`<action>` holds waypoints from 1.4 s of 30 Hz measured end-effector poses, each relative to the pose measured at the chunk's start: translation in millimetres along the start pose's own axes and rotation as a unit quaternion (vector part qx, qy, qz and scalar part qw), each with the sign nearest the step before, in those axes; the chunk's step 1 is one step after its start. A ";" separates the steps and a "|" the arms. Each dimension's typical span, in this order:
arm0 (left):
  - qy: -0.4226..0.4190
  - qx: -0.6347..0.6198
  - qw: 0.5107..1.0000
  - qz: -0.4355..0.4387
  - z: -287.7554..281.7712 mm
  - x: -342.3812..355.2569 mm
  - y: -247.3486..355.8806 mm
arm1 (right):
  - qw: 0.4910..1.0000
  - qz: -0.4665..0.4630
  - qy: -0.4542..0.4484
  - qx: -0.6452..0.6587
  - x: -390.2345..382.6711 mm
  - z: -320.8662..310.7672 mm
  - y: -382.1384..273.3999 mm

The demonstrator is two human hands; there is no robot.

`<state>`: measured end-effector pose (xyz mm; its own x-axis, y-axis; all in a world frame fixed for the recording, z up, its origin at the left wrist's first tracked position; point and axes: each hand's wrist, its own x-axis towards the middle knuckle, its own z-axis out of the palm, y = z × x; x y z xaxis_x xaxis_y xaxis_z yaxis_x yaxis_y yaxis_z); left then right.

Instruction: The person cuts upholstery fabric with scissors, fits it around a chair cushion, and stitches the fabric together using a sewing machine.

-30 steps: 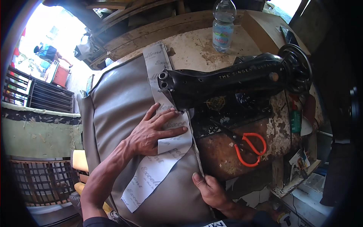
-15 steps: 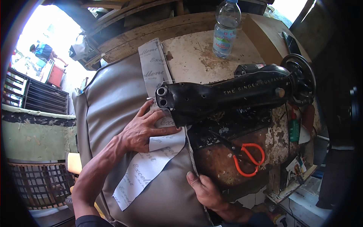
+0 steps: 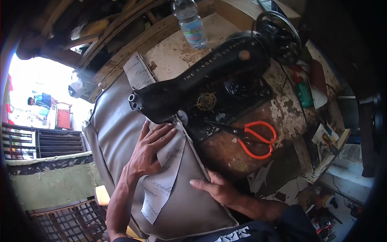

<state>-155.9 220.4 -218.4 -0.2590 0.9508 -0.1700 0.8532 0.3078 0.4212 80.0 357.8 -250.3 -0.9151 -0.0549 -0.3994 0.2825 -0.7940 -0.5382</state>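
A grey-brown leatherette cover (image 3: 193, 205), with piping along its edge, lies under the head of a black sewing machine (image 3: 181, 90). On top of it runs a whitish printed strip (image 3: 159, 193), which passes beneath the machine head and shows again behind it. My left hand (image 3: 149, 151) lies flat on the strip and cover, fingers stretched out close to the needle area. The needle itself is hidden by the head. At the cover's right edge my right hand (image 3: 219, 188) pinches the leatherette, thumb on top and the other fingers underneath, out of sight.
Orange-handled scissors (image 3: 258, 141) lie right of the machine bed. A water bottle (image 3: 191, 28) stands behind the machine, near a cardboard box (image 3: 238, 12). A green bottle (image 3: 303, 94) is at the right. Beyond the worn tabletop (image 3: 169, 52), a person (image 3: 40, 100) is outside.
The view has turned and shifted, so the machine appears tilted and further left. My left hand stays flat by the machine head; my right hand still grips the cover's edge.
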 end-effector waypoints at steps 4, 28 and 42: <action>0.018 -0.078 0.996 -0.040 8.0 -2.3 -1.1 | 0.995 0.053 -0.035 0.071 -15.1 -1.9 5.9; 0.129 -0.050 0.956 -0.259 52.3 -64.1 -30.2 | 0.992 -0.053 -0.111 -0.024 -18.2 9.9 21.7; 0.175 0.026 0.972 -0.154 64.2 -38.2 72.2 | 0.960 -0.120 -0.034 -0.252 -26.7 -36.8 30.6</action>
<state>-55.4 204.0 -238.7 -0.6359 0.7709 0.0367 0.7302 0.5856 0.3521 123.7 357.2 -283.4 -0.9830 0.0409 -0.1791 0.1485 -0.3967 -0.9058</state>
